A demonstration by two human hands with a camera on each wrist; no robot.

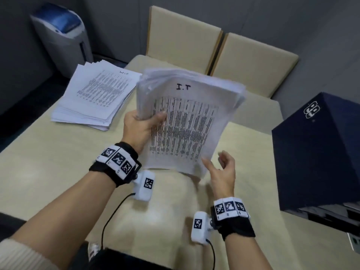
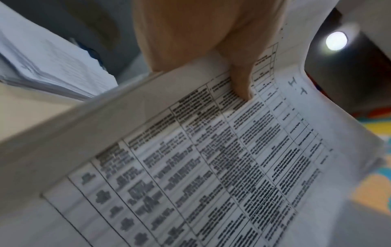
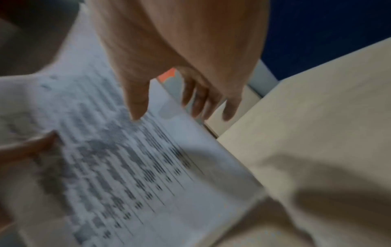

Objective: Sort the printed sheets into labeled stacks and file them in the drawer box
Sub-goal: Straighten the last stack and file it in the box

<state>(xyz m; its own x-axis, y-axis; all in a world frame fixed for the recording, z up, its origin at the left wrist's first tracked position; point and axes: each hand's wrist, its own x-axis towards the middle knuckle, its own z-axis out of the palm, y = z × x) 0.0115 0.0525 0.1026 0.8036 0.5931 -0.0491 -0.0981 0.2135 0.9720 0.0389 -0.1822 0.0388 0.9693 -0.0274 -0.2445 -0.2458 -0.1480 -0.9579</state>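
A thick stack of printed sheets marked "I.T" (image 1: 187,121) is lifted off the table, tilted up. My left hand (image 1: 142,125) grips its left edge, thumb (image 2: 239,80) on the top sheet (image 2: 211,158). My right hand (image 1: 222,168) hovers at the stack's lower right corner with fingers spread and loosely bent, holding nothing; in the right wrist view its thumb (image 3: 137,103) hangs just over the page (image 3: 127,167). A second labeled stack (image 1: 95,96) lies flat at the table's far left. The dark blue drawer box (image 1: 319,152) stands at the right.
The beige table (image 1: 58,162) carries both stacks. Two beige chair backs (image 1: 220,51) stand behind it. A grey and blue bin-like machine (image 1: 60,34) sits on the floor at the far left. Wrist cameras and cables hang below my forearms.
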